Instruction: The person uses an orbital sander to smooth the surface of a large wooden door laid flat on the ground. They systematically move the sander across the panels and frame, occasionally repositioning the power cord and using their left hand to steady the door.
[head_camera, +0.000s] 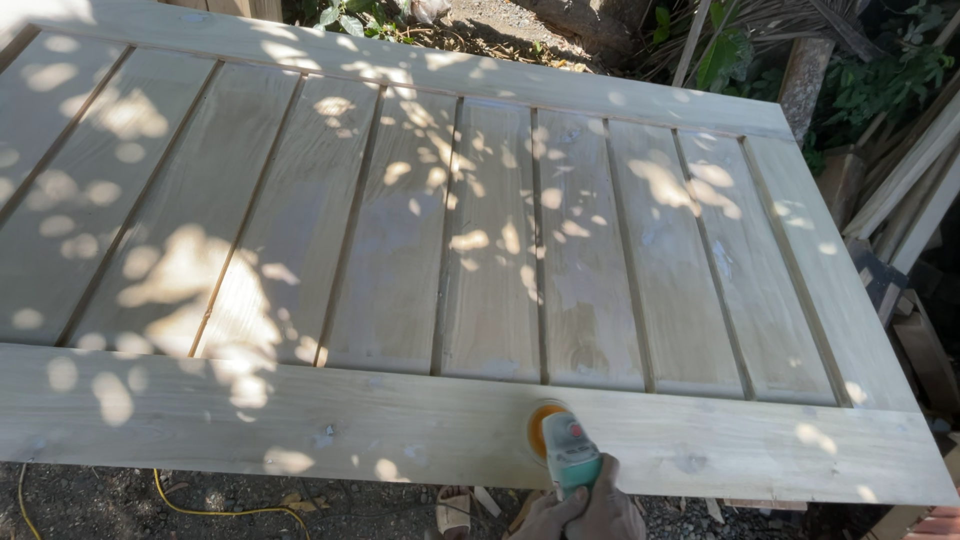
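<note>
A pale wooden door (300, 420) with several vertical slats lies flat in dappled sunlight. On its near rail rests a teal hand sander (570, 450) with an orange disc (540, 420) pressed to the wood. My right hand (615, 510) grips the rear of the sander at the bottom edge of the view. My left hand (548, 518) sits close beside it, fingers against the same handle. Only part of each hand shows.
A yellow cable (200, 510) runs over the gravel below the door's near edge, next to a sandal (452, 512). Loose planks and timber offcuts (905, 180) lean at the right. Green plants (880, 80) grow beyond the far edge.
</note>
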